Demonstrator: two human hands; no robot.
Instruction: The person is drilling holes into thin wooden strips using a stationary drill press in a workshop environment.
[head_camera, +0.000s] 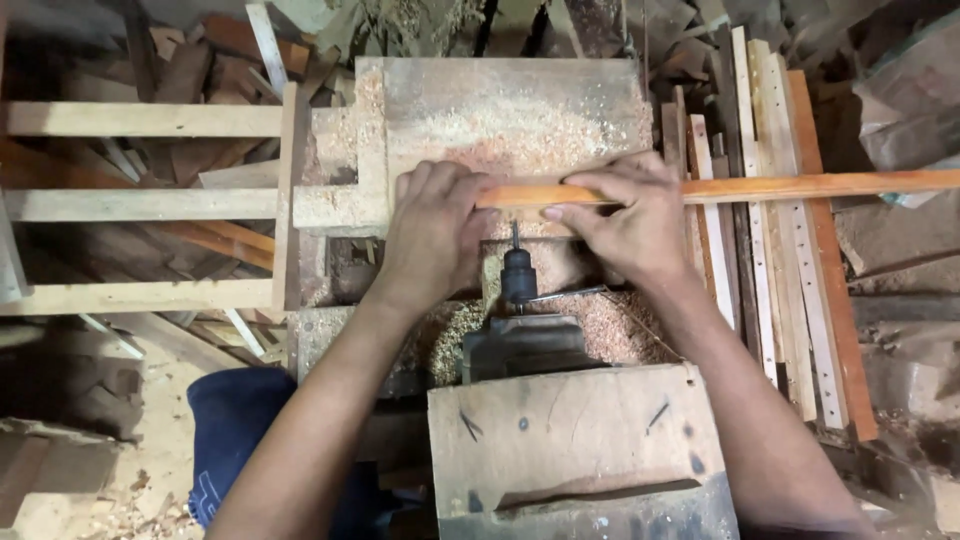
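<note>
A long orange-brown wooden strip (800, 186) lies level across a sawdust-covered machine table (500, 110), reaching off to the right. My left hand (432, 228) grips its left end. My right hand (628, 212) holds it a little further right, thumb under the strip and fingers over it. Just below the strip, between my hands, a horizontal drill chuck (518, 272) with a thin bit points up at the strip's near edge. The bit's tip is very close to the wood; contact cannot be made out.
A worn wooden box cover (575, 440) sits over the motor in front of me. Drilled slats (800, 300) are stacked at the right. A pale wooden frame (140, 205) stands at the left. Offcuts and sawdust lie all around, and a blue cloth (235, 420) is at lower left.
</note>
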